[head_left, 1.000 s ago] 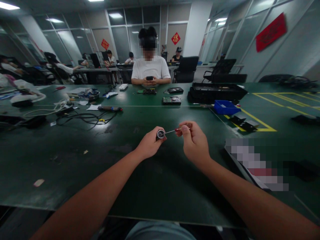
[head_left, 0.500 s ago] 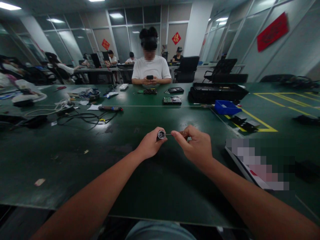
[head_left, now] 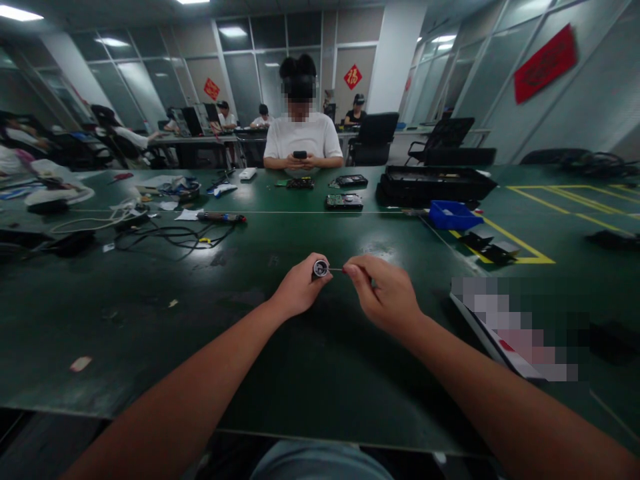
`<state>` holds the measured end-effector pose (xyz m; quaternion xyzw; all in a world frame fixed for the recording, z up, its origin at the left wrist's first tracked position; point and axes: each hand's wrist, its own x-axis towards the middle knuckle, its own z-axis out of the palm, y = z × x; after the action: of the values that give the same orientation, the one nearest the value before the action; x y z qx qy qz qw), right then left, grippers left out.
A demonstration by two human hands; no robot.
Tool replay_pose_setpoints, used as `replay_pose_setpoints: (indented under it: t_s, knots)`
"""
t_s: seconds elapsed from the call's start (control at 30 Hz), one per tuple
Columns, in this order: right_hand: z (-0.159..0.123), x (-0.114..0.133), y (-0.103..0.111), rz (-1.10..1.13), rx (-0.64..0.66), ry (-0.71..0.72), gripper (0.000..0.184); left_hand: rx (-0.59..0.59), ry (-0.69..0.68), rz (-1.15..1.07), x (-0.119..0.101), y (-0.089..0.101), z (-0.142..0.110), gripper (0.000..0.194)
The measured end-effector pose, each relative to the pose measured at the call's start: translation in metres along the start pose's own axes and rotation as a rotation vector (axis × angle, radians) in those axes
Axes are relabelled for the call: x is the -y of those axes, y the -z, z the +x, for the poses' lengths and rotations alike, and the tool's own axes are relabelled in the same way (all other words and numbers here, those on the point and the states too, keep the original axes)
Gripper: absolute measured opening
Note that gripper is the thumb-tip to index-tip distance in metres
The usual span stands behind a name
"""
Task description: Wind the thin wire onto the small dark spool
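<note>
My left hand (head_left: 299, 290) is closed around a small dark cylinder with a shiny round end (head_left: 321, 269), held just above the green table (head_left: 210, 313). My right hand (head_left: 387, 293) pinches a thin screwdriver (head_left: 339, 270) whose metal tip points into the cylinder's end. The screwdriver's handle is mostly hidden inside my fingers. Both hands are close together at the table's middle.
A person in a white shirt (head_left: 302, 137) sits across the table holding a phone. Circuit boards (head_left: 343, 201), a black case (head_left: 434, 185), a blue bin (head_left: 453, 215), black cables (head_left: 165, 235) and a blurred flat object (head_left: 515, 333) at right lie on the table.
My right hand has turned and closed in on the cylinder, so less of the screwdriver's shaft and reddish handle shows. My left hand has stayed almost still.
</note>
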<state>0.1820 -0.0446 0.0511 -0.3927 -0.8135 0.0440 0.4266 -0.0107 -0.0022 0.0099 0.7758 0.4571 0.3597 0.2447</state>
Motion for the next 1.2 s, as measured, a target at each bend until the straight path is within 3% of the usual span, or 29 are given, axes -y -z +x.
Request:
replay_pose_setpoints:
  t_s: [0.27,0.43,0.5,0.6,0.8,1.1,1.2]
  knots:
    - [-0.002,-0.004,-0.013,0.352,-0.135,-0.29,0.021,-0.034,0.015,-0.026,0.001,0.0,0.001,0.018]
    - [0.008,-0.018,-0.019,0.709,-0.281,-0.514,0.029,0.017,0.013,-0.01,-0.004,0.0,0.0,0.016]
    - [0.009,-0.021,-0.019,0.757,-0.335,-0.569,0.029,0.021,0.011,0.001,-0.006,0.0,0.0,0.017]
    - [0.007,-0.018,-0.017,0.635,-0.349,-0.505,0.027,0.038,0.012,-0.008,-0.007,0.0,-0.001,0.015]
    - [0.0,-0.002,-0.012,0.265,-0.26,-0.302,0.022,0.024,-0.004,-0.022,-0.007,0.0,-0.001,0.014]
    - [0.002,-0.003,-0.006,0.053,-0.197,-0.201,0.021,0.014,0.003,0.014,-0.004,0.0,-0.001,0.016]
    - [0.001,-0.004,-0.004,-0.087,-0.196,-0.142,0.031,0.035,0.012,0.038,-0.004,0.0,-0.001,0.018]
